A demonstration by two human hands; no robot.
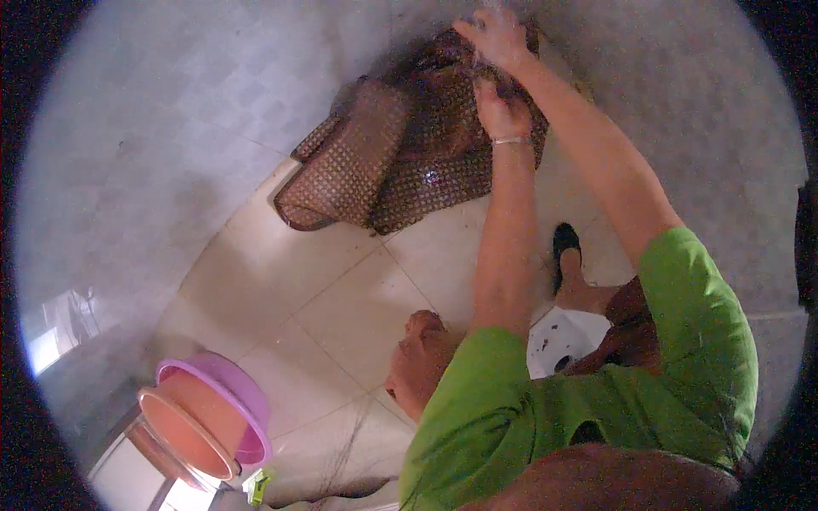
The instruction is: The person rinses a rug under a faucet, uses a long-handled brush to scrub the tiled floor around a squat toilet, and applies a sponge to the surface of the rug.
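A brown patterned mat with small light squares [434, 136] lies bunched and partly folded, with one side rolled over, against the grey tiled wall and floor. My left hand [504, 112], with a thin band at the wrist, is at the mat's upper right, its fingers curled into the dark folds; the fingertips are partly hidden. Just above it my right hand [496, 41] reaches over the mat with its fingers apart. A whitish blur by those fingers looks like water.
At the lower left, an orange basin [187, 434] leans in a purple basin [247, 387]. A small bright green object [257, 485] is beside them. Near my legs stands a white object with dark spots [562, 341]. My foot wears a dark shoe [564, 247] on pale tiles.
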